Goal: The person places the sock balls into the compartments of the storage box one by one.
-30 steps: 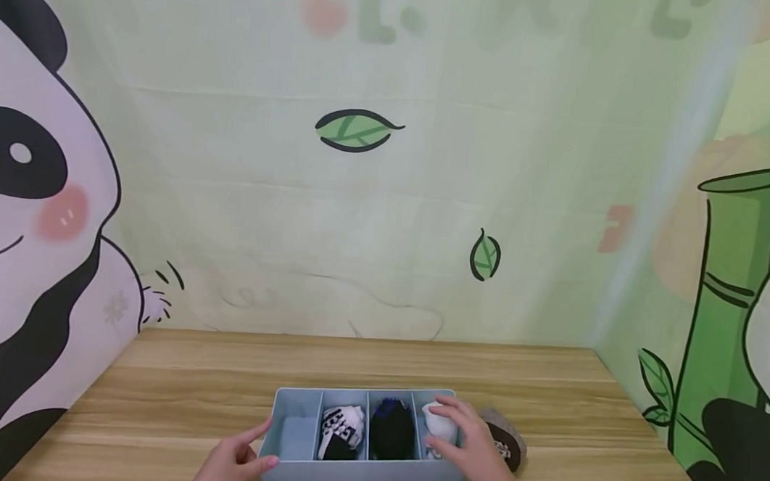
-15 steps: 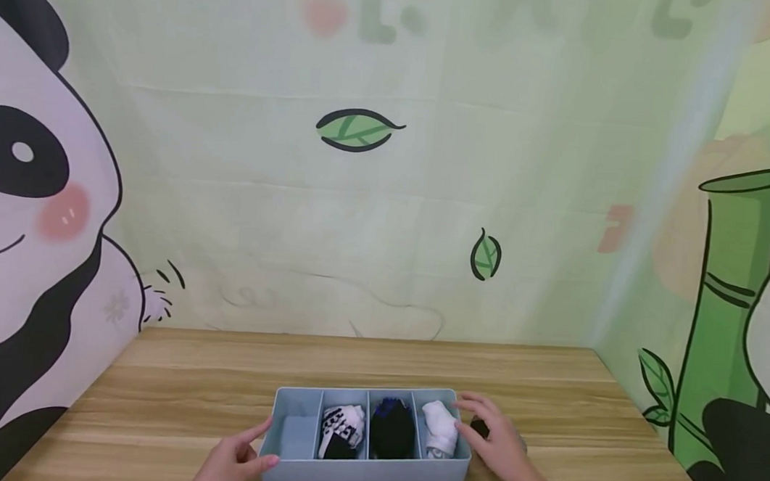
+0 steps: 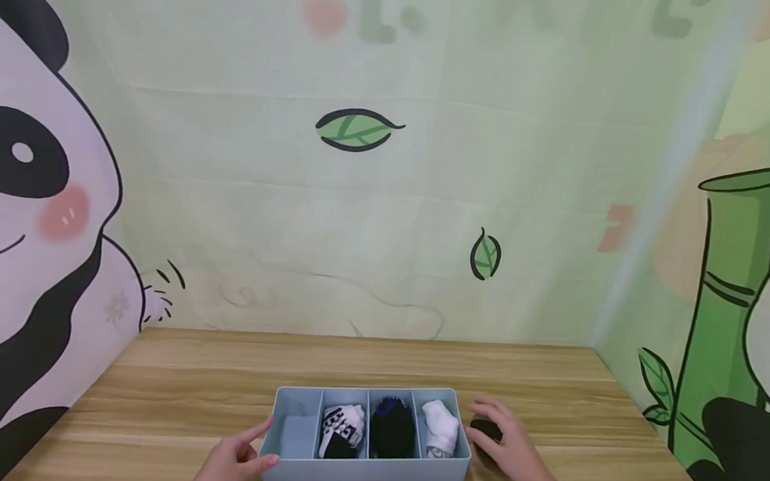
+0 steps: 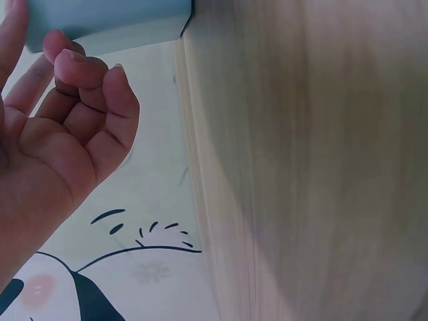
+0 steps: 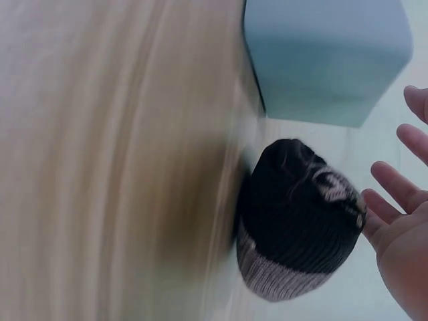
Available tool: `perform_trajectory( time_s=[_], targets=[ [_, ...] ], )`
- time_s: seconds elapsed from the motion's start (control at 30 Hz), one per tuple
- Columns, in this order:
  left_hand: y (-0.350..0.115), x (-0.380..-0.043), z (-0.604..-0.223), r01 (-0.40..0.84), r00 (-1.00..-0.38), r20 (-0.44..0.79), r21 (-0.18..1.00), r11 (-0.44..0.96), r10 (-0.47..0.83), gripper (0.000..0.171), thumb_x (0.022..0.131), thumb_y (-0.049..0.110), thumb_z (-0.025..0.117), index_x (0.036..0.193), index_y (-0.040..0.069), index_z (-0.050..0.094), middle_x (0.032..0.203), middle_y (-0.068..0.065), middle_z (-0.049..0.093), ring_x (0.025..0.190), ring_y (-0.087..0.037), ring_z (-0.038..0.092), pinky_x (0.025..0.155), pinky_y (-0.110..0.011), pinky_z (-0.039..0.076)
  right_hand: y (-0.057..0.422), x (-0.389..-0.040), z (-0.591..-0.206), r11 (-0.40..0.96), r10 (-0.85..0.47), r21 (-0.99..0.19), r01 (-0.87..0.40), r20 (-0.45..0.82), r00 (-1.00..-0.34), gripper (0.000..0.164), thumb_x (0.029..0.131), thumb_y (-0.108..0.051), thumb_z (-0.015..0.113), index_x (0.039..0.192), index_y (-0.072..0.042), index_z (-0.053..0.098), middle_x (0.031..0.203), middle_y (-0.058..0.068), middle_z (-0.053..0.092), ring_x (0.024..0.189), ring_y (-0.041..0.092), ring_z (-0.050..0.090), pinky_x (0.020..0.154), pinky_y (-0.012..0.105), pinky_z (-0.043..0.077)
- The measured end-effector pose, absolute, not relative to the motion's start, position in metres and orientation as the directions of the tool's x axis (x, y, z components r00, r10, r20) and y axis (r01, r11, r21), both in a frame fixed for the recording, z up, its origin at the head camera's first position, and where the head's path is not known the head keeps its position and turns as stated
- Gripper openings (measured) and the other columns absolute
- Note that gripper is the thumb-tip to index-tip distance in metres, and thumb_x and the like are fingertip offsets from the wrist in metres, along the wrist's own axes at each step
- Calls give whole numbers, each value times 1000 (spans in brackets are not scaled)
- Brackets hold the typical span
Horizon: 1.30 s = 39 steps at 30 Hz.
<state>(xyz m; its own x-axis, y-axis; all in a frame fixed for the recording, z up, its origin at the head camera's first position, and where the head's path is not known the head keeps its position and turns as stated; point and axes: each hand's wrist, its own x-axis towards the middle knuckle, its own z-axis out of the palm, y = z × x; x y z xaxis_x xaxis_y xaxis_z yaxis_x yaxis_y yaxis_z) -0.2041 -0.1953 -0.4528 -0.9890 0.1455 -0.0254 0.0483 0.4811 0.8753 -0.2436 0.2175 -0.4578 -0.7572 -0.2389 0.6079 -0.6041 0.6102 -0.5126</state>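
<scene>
A light blue divided storage box point(image 3: 366, 477) stands on the table. My left hand point(image 3: 232, 461) holds its left end, thumb on the front wall and index finger at the side; the other fingers curl loosely in the left wrist view. In the box lie a black-and-white patterned rolled sock point(image 3: 342, 427), a black one with blue trim point(image 3: 392, 430) and a white one point(image 3: 440, 426), one per compartment. My right hand point(image 3: 511, 450) hovers with spread fingers around a dark rolled sock point(image 5: 301, 214) with a grey ribbed part, just right of the box.
The leftmost compartment point(image 3: 299, 428) shows its bare floor. Wood-grain tabletop point(image 3: 208, 376) extends behind and to both sides. Behind it hangs a green backdrop point(image 3: 243, 211) printed with pandas, leaves and bamboo.
My right hand has let go of the white sock in the rightmost compartment and moved right, over the dark sock. The left hand has stayed at the box.
</scene>
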Motion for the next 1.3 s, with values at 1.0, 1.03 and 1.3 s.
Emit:
perform_trajectory(
  time_s=[1.0,1.03,1.3],
  targets=[
    [-195,-203,-452,34,-989,-39,878,477,143,78,73,36,71,132,-4,36,57,0,42,53,-14,40,47,-22,33,253,-239,-453,667,-351,-588,-457,293,-889,38,80,-22,68,110,0,59,124,30,39,110,50,37,80,59,35],
    [-195,-203,-452,34,-989,-39,878,477,142,78,73,36,71,132,-4,36,57,0,42,53,-14,40,47,-22,33,254,-239,-453,669,-355,-588,-455,285,-890,39,80,-22,67,110,1,59,124,31,39,110,51,36,80,59,35],
    [-195,-203,-452,22,-989,-50,880,475,138,78,73,35,71,132,-4,36,57,0,43,54,-14,40,48,-22,33,257,-239,-452,684,-339,-588,-432,269,-902,46,75,-27,71,111,0,59,124,31,40,111,52,34,79,60,35]
  ],
)
